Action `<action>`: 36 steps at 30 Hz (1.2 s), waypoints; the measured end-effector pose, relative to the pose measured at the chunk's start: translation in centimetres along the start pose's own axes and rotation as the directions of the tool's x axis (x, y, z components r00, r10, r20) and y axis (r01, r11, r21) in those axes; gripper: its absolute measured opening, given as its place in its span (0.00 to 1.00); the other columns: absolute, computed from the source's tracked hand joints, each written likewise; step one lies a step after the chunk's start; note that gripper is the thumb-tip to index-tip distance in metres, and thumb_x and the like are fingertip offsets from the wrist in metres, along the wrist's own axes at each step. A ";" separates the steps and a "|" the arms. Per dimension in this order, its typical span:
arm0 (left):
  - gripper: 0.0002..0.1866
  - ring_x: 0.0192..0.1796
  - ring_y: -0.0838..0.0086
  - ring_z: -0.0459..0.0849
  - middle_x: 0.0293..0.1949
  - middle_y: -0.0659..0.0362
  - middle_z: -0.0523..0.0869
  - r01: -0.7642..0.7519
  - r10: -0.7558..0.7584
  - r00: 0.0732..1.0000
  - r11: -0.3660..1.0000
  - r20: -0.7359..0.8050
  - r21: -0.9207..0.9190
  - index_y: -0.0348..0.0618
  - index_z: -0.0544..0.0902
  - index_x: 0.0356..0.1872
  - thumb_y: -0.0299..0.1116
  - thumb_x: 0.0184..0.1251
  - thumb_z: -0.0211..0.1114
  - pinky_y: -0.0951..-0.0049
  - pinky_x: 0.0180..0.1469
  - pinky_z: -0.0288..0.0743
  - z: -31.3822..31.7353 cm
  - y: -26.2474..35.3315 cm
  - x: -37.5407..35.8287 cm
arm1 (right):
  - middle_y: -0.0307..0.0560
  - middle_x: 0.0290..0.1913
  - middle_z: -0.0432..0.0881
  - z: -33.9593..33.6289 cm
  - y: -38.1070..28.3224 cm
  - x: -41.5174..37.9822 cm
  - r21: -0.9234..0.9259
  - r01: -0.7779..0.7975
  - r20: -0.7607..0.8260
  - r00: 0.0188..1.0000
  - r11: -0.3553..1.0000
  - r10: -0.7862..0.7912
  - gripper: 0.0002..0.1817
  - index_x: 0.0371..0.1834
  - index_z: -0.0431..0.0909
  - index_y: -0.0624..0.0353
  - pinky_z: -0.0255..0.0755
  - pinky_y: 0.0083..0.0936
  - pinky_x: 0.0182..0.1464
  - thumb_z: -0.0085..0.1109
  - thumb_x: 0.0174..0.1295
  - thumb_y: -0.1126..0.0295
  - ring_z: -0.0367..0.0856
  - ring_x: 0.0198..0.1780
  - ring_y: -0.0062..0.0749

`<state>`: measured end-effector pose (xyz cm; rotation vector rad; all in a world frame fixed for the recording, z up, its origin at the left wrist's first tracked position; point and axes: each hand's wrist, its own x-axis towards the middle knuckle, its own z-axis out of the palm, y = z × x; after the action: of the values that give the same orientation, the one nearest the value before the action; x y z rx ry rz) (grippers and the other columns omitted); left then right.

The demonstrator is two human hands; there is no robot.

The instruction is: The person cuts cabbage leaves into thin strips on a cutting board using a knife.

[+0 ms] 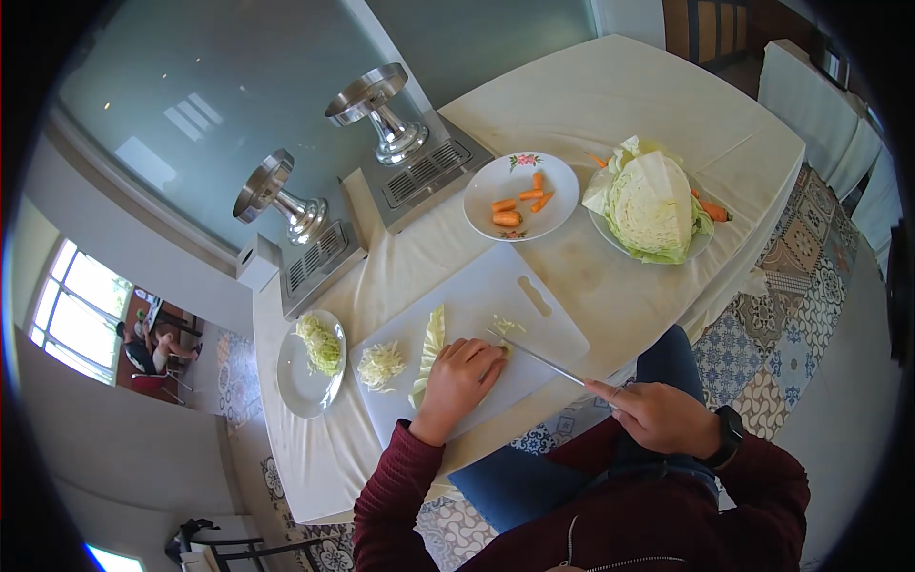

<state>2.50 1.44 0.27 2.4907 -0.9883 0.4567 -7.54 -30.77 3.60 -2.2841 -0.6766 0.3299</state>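
Note:
My right hand [658,418] is closed round the handle of a knife [545,360], whose blade points left across the white cutting board [562,329]. Near its tip, my left hand [464,377] has curled fingers pressing down on a piece of cabbage, mostly hidden beneath them. A long pale green cabbage wedge [432,345] lies just left of that hand. Fine cabbage shreds [508,325] sit beyond the blade, and a larger heap of shredded cabbage [381,367] rests on the left part of the board.
More shredded cabbage [319,345] is on a plate [297,393] at left. A flowered bowl [483,212] holds several carrot pieces [508,218]. Farther right stands a large cut cabbage [651,205] with carrots. Two metal stands [400,141] line the back. Someone sits [148,348] far left.

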 end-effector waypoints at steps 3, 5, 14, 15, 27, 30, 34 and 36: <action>0.09 0.41 0.64 0.85 0.38 0.61 0.85 0.008 -0.008 1.000 1.000 0.012 0.008 0.45 0.87 0.41 0.28 0.59 0.74 0.63 0.44 0.78 -0.2 0.2 0.1 | 0.58 0.33 0.82 0.4 -0.1 -0.2 0.010 -0.014 0.001 1.000 1.000 0.014 0.33 0.82 0.62 0.46 0.78 0.47 0.41 0.50 0.72 0.70 0.83 0.35 0.55; 0.09 0.42 0.64 0.85 0.38 0.60 0.85 0.011 -0.011 1.000 1.000 0.015 0.013 0.44 0.87 0.41 0.28 0.59 0.74 0.63 0.44 0.78 -0.2 0.3 0.0 | 0.58 0.32 0.82 0.5 -0.2 -0.3 0.011 -0.019 0.000 1.000 1.000 0.019 0.33 0.82 0.62 0.46 0.78 0.47 0.40 0.50 0.72 0.69 0.83 0.34 0.55; 0.09 0.42 0.64 0.85 0.39 0.60 0.85 0.012 -0.013 1.000 0.999 0.011 0.040 0.44 0.86 0.41 0.28 0.59 0.74 0.63 0.45 0.79 0.0 0.3 0.0 | 0.60 0.31 0.81 0.2 -0.9 -0.5 -0.023 -0.010 -0.003 1.000 1.000 0.010 0.33 0.82 0.62 0.46 0.78 0.47 0.37 0.51 0.73 0.69 0.83 0.32 0.56; 0.09 0.42 0.64 0.85 0.39 0.60 0.85 0.011 -0.011 1.000 0.999 0.008 0.040 0.44 0.86 0.41 0.28 0.59 0.74 0.63 0.45 0.79 0.0 0.4 0.0 | 0.61 0.31 0.81 0.1 -1.0 -0.6 -0.023 -0.018 0.004 1.000 1.000 0.018 0.33 0.82 0.62 0.46 0.78 0.47 0.37 0.51 0.73 0.69 0.83 0.32 0.57; 0.05 0.40 0.65 0.84 0.37 0.61 0.84 0.017 -0.017 1.000 1.000 0.002 0.009 0.43 0.87 0.35 0.26 0.59 0.74 0.63 0.44 0.77 0.0 0.6 0.1 | 0.61 0.27 0.81 -0.5 -1.0 -0.8 0.017 0.000 0.033 0.999 1.000 -0.001 0.33 0.81 0.62 0.53 0.78 0.48 0.34 0.52 0.71 0.70 0.83 0.28 0.57; 0.05 0.39 0.66 0.84 0.37 0.62 0.84 0.016 -0.016 1.000 1.000 -0.005 0.009 0.43 0.88 0.35 0.26 0.58 0.74 0.64 0.43 0.77 0.1 0.6 0.0 | 0.62 0.27 0.81 -0.4 -1.4 -0.8 -0.039 -0.015 0.043 0.999 0.999 0.017 0.34 0.81 0.62 0.54 0.78 0.48 0.33 0.52 0.70 0.71 0.83 0.28 0.57; 0.07 0.40 0.66 0.85 0.37 0.62 0.86 0.032 -0.032 0.999 0.999 0.008 0.008 0.44 0.88 0.37 0.25 0.58 0.74 0.64 0.45 0.78 -0.1 0.7 0.1 | 0.62 0.27 0.81 -0.9 -2.6 -0.7 -0.116 -0.041 0.074 0.996 0.992 0.050 0.34 0.81 0.61 0.56 0.79 0.47 0.30 0.51 0.69 0.72 0.83 0.26 0.57; 0.07 0.40 0.66 0.85 0.37 0.62 0.86 0.038 -0.038 0.999 0.999 0.009 0.010 0.44 0.88 0.37 0.25 0.58 0.74 0.64 0.45 0.78 -0.2 0.8 0.2 | 0.63 0.27 0.81 -0.8 -3.0 -0.6 -0.134 -0.040 0.080 0.996 0.990 0.051 0.35 0.82 0.60 0.56 0.79 0.47 0.30 0.51 0.69 0.72 0.83 0.26 0.56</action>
<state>2.04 0.91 0.79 2.5180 -0.9432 0.4391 -8.84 -29.82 6.30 -2.4264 -0.7076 0.4146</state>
